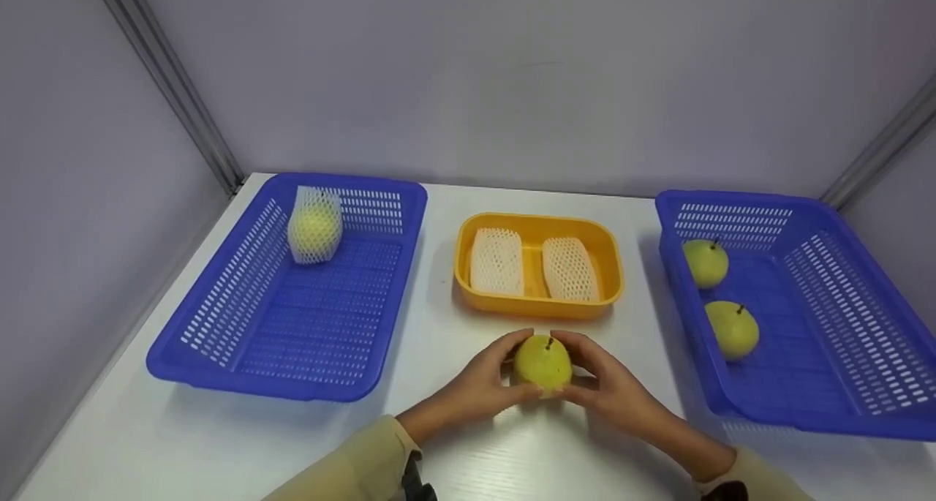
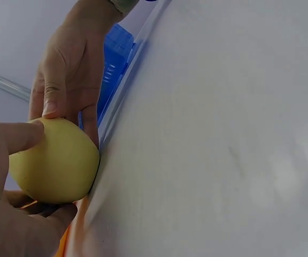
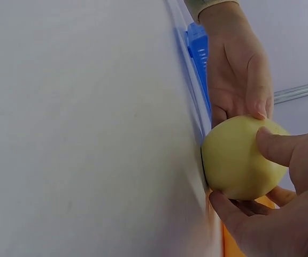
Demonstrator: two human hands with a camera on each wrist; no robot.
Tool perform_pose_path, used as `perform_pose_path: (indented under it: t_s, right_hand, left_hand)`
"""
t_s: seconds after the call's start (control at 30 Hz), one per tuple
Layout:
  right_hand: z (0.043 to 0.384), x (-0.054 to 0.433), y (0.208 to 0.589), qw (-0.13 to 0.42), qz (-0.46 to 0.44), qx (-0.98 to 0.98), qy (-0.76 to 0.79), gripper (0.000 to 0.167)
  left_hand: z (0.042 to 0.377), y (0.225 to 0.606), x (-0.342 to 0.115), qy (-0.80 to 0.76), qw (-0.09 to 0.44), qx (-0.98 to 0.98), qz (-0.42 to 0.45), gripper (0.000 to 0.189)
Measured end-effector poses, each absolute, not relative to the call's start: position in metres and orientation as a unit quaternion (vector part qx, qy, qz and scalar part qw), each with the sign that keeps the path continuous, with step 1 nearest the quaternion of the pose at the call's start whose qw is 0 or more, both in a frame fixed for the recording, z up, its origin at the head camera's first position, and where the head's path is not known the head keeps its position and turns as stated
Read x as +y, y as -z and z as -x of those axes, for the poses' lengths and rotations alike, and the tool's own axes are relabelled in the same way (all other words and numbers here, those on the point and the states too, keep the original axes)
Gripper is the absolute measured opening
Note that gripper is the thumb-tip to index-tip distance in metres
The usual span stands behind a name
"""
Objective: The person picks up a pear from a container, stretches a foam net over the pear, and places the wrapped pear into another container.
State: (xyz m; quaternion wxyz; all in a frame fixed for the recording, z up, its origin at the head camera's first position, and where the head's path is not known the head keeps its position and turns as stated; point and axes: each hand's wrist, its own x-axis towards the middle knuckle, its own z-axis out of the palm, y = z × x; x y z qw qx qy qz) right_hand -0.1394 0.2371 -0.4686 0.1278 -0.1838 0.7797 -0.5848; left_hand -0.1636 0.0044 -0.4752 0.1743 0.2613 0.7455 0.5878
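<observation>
A yellow-green pear (image 1: 542, 366) with a dark stem stands at the front middle of the white table. From its left side my left hand (image 1: 484, 381) holds it, thumb in front and fingers curled round the back. My right hand (image 1: 613, 381) grips the same pear from the right in a matching way. In the left wrist view the pear (image 2: 55, 160) touches the tabletop, with both thumbs on it. The right wrist view shows the pear (image 3: 245, 158) between the two hands too. Just behind it, an orange tray (image 1: 537, 307) holds two white foam net sleeves (image 1: 497, 261).
At the left stands a blue basket (image 1: 398, 296) with one pear in a foam net (image 1: 315, 227) at its back left. Another blue basket (image 1: 680, 296) at the right holds two bare pears (image 1: 733, 330) along its left wall. Grey walls (image 1: 468, 84) enclose the table's back and sides.
</observation>
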Motion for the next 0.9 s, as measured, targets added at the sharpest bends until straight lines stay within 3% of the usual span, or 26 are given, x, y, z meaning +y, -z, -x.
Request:
perform_pose_path:
  t_s: [0.13, 0.3, 0.47, 0.9]
  right_hand:
    - [0.14, 0.237, 0.469, 0.129, 0.182, 0.781, 0.584, 0.069]
    - [0.141, 0.236, 0.467, 0.122, 0.175, 0.793, 0.571, 0.07]
    - [0.142, 0.237, 0.466, 0.125, 0.174, 0.794, 0.569, 0.071]
    - [0.142, 0.239, 0.464, 0.129, 0.173, 0.796, 0.565, 0.072]
  left_hand:
    - [0.167, 0.471, 0.006, -0.628, 0.168, 0.727, -0.22, 0.057]
    - [0.176, 0.468, 0.008, -0.714, 0.137, 0.684, -0.059, 0.034]
    - [0.19, 0.469, 0.008, -0.765, 0.134, 0.628, 0.054, 0.035]
    - [0.207, 0.454, 0.011, -0.766, 0.154, 0.615, 0.106, 0.045]
